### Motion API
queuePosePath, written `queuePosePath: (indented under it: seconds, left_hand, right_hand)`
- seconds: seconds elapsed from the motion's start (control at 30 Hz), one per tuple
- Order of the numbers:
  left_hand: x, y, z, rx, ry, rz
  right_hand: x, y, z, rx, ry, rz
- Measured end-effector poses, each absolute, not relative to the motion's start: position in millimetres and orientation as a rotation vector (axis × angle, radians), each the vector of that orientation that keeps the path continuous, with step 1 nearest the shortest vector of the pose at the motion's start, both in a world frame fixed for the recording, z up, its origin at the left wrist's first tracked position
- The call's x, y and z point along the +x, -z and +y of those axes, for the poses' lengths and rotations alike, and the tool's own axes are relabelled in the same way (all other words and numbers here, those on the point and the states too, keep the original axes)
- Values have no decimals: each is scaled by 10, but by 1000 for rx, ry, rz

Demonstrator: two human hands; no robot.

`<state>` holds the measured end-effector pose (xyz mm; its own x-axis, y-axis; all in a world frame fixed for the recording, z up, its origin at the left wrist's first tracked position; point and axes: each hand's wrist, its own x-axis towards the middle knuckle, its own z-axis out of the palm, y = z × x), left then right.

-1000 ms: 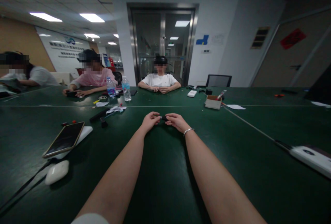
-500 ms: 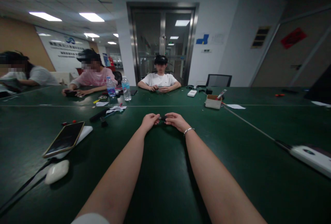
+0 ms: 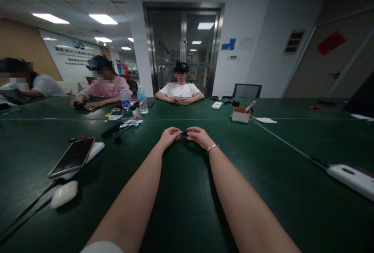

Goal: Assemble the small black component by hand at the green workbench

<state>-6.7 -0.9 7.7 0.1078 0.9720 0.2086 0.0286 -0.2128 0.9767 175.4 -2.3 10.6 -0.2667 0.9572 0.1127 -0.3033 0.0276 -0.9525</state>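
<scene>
Both my arms reach forward over the green table (image 3: 187, 190). My left hand (image 3: 170, 137) pinches one end of a small dark object (image 3: 184, 132), whose left part looks lighter. On its other end, the fingers of my right hand (image 3: 200, 137) are closed, with a silver bracelet at that wrist. The object is held level between the fingertips, just above the table or on it; I cannot tell which. It is too small to name.
A phone (image 3: 73, 156) and a white case (image 3: 64, 194) lie at the left. Farther off stand two bottles (image 3: 142, 101) and a small box (image 3: 241, 115). A white device (image 3: 352, 179) with a cable is at the right. Three people sit around the far side.
</scene>
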Motion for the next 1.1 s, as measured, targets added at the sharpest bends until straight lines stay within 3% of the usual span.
queuePosePath:
  seconds: [1.1]
  left_hand:
    - [-69,-118,-36,1522,-1261,1089]
  right_hand:
    - [1748,-132,-42,-811,-1488,-1211]
